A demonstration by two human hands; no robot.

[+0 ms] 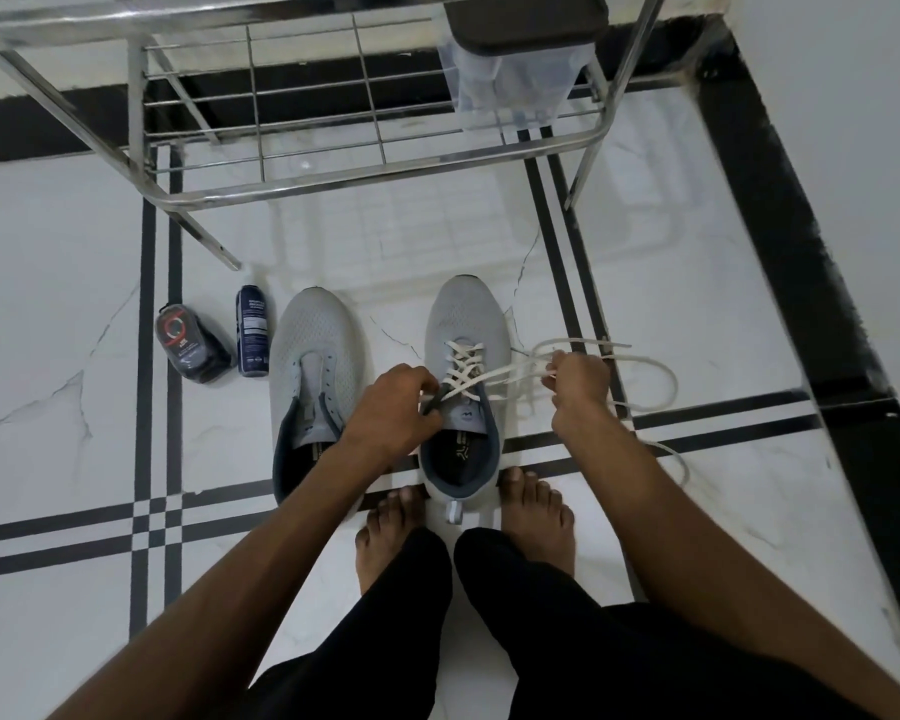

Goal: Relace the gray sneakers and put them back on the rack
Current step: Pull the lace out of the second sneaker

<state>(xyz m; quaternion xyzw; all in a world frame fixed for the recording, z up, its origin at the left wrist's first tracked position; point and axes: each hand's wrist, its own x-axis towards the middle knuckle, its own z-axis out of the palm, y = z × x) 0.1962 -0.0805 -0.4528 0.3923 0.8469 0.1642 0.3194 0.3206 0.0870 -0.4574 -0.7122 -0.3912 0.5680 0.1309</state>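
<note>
Two gray sneakers stand on the white floor, toes pointing away from me. The left sneaker [313, 350] has no lace in it. The right sneaker [463, 314] carries a white lace [645, 366] crossed through several eyelets, its loose ends looping off to the right. My left hand [398, 402] grips the left edge of the right sneaker's opening near the top eyelets. My right hand [578, 381] pinches the lace ends and holds them out to the right of the shoe. The steel shoe rack [365, 174] stands just beyond the sneakers.
A dark spray can [251, 330] and a small dark pouch [191, 343] lie left of the sneakers. A clear plastic box with a dark lid [515, 70] sits on the rack's right side. My bare feet [536, 517] stand behind the right sneaker. A black border runs along the right.
</note>
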